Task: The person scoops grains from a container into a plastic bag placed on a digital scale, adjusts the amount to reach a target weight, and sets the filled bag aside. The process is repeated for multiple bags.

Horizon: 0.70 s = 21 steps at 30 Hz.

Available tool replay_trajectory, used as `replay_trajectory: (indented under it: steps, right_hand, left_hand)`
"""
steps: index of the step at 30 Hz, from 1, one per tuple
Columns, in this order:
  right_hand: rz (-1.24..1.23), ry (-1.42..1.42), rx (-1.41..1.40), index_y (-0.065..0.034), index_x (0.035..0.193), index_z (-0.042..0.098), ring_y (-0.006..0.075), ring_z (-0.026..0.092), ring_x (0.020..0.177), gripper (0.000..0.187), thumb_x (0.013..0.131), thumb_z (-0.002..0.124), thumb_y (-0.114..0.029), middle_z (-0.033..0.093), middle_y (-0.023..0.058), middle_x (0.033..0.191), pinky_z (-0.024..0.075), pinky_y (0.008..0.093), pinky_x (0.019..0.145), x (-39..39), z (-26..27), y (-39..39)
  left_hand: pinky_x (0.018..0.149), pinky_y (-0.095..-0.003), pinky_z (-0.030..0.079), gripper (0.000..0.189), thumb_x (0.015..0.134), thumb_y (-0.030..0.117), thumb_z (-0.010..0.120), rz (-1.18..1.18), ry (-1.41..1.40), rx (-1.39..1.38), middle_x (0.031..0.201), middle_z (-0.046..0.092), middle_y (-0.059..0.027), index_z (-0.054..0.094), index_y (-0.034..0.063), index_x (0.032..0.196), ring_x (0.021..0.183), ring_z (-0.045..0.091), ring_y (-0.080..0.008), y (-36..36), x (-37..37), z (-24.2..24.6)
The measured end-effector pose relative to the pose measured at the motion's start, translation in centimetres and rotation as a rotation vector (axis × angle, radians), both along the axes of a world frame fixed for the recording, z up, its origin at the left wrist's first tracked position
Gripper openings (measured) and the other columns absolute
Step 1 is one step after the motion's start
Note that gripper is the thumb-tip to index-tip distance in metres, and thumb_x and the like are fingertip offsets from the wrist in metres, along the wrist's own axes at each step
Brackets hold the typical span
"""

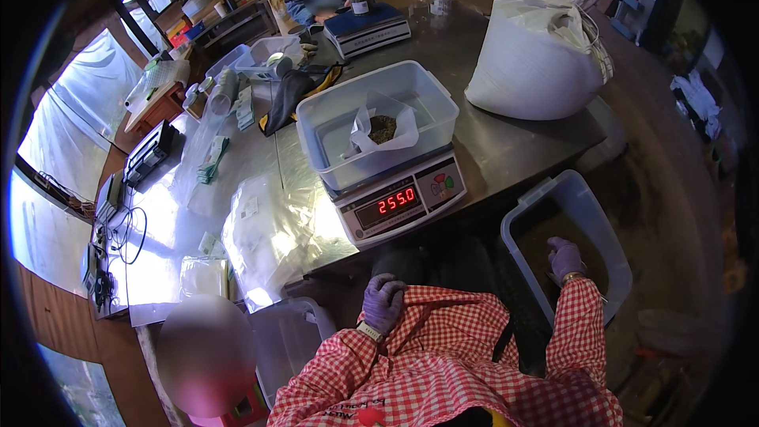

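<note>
My right hand (566,258), in a purple glove, is inside a clear plastic tub (619,276) low at the right, over dark loose material (533,237); something thin and metallic shows by the palm, and its grip is unclear. My left hand (383,303), gloved in purple, rests with curled fingers at the edge of my red checked garment; whether it holds anything cannot be told. On the table, a digital scale (403,204) shows 255.0 and bears a translucent plastic bin (436,92). In the bin lies an opened white bag (406,130) with dark granular material (382,128).
A full white sack (531,65) stands on the metal table (504,148) at right. Behind is a second scale (367,32) with a jar (360,2), near a seated person. Plastic bags (261,231), gloves (290,98) and packets lie left. Another tub (290,332) stands below.
</note>
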State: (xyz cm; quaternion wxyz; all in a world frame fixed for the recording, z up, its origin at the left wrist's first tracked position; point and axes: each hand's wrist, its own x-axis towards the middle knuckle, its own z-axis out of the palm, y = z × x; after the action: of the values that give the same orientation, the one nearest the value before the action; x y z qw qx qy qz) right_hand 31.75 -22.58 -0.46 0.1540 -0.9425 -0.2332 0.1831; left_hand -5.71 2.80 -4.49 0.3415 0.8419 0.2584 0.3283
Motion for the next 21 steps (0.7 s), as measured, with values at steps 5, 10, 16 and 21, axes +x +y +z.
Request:
replay_trajectory:
  steps: [5, 10, 16, 21]
  right_hand:
    - [0.123, -0.217, 0.15, -0.009, 0.088, 0.068, 0.0356, 0.064, 0.078, 0.013, 0.078, 0.065, -0.018, 0.067, 0.0167, 0.085, 0.0504, 0.044, 0.074, -0.3, 0.6, 2.7]
    - [0.147, -0.283, 0.109, -0.0103, 0.09, 0.067, 0.035, 0.061, 0.088, 0.016, 0.076, 0.068, -0.018, 0.063, 0.0159, 0.095, 0.0499, 0.0427, 0.079, -0.9, 0.1, 3.1]
    - [0.166, -0.296, 0.102, -0.0079, 0.097, 0.068, 0.0342, 0.061, 0.092, 0.027, 0.071, 0.068, -0.001, 0.062, 0.0166, 0.101, 0.05, 0.0402, 0.082, -0.8, -1.3, 2.5]
    - [0.161, -0.271, 0.194, -0.0094, 0.091, 0.069, 0.0342, 0.061, 0.089, 0.02, 0.073, 0.065, -0.002, 0.063, 0.0171, 0.092, 0.0504, 0.0408, 0.079, -0.4, -1.8, 2.7]
  left_hand:
    - [0.081, -0.0401, 0.049, 0.015, 0.074, 0.005, 0.068, 0.016, 0.013, -0.014, 0.099, 0.058, -0.0147, 0.068, 0.0107, 0.088, 0.094, 0.058, -0.0333, 0.0, -0.3, -0.1]
    - [0.082, -0.0411, 0.05, 0.013, 0.076, 0.009, 0.067, 0.015, 0.025, -0.005, 0.101, 0.06, -0.0158, 0.069, 0.0099, 0.089, 0.095, 0.059, -0.0337, 0.1, -0.3, -0.5]
    - [0.082, -0.0401, 0.05, 0.014, 0.074, 0.006, 0.068, 0.012, 0.02, -0.013, 0.099, 0.059, -0.0144, 0.068, 0.0101, 0.086, 0.094, 0.059, -0.0326, 0.0, -0.3, -0.4]
    - [0.083, -0.0411, 0.05, 0.013, 0.076, 0.01, 0.067, 0.014, 0.052, -0.018, 0.102, 0.06, -0.0153, 0.069, 0.0106, 0.089, 0.096, 0.059, -0.0341, 0.1, -0.3, -0.6]
